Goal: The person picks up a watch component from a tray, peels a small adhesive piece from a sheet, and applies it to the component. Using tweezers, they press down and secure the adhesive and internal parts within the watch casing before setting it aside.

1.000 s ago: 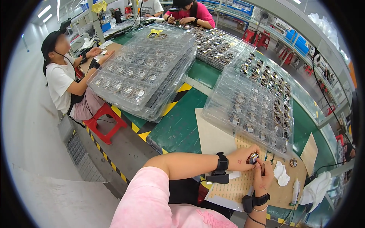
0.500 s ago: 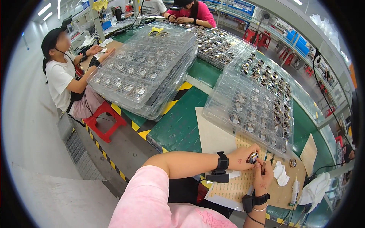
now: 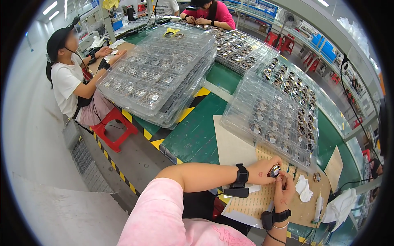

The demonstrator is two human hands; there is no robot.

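Note:
My left hand (image 3: 262, 169) grips a small round electronic part (image 3: 274, 171), dark with a shiny rim and a pale patch on its face. My right hand (image 3: 286, 187) is closed, its thumb and fingertips pinched against the lower right edge of that part. Whatever lies between those fingertips is too small to make out. Under both hands is a tan sheet with rows of small marks (image 3: 249, 206), on top of brown paper (image 3: 230, 141). Another round part (image 3: 316, 177) sits on the board to the right, near a crumpled white wipe (image 3: 303, 188).
Clear plastic trays of round parts (image 3: 262, 106) stand just beyond my hands. A taller tray stack (image 3: 164, 110) is at the left. A white tube (image 3: 318, 208) and a white cloth (image 3: 341, 205) lie at right. Co-workers sit at left (image 3: 67, 86) and far side (image 3: 219, 16).
The round part is tilted more face-up in my left hand. My right fingertips have come in against its edge; a dark sliver seen by them before is out of sight.

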